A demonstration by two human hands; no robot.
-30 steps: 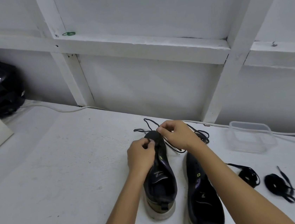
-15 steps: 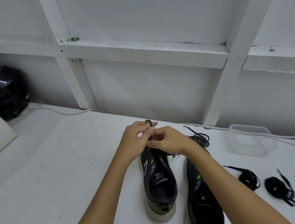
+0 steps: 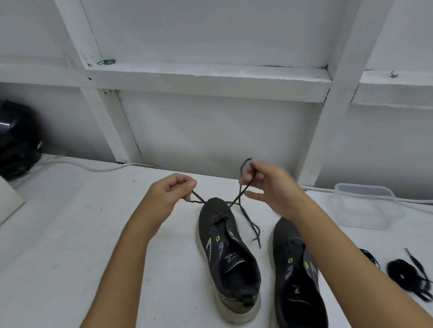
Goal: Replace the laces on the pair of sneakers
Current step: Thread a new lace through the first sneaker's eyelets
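— What were the hands holding?

— The left hand (image 3: 170,193) pinched one end of the dark lace (image 3: 237,200) with its fingers curled round it. The right hand (image 3: 269,184) pinched the other strand between thumb and forefinger, a small loop standing above the fingertips, while its lower fingers stayed loosely spread. Both hands were raised above the toe of the left sneaker (image 3: 229,259), apart from each other.

— And the lace itself?

— It ran from each hand down to the lowest eyelets near the toe, the two strands crossing just above the shoe. A loose tail trailed onto the white table (image 3: 72,261) between the two shoes.

— How did the shoes lie?

— Side by side, long axes running away from the person, toes toward the wall, heels nearest. The right sneaker (image 3: 297,286) sat partly under the right forearm.

— Any writing?

— Print on the left insole and a mark on the right one, both too small to read; yellow-green squares showed by the eyelets.

— Further out?

— Two bundles of black laces (image 3: 409,276) lay at the right, and a clear plastic container (image 3: 368,206) stood beyond them.
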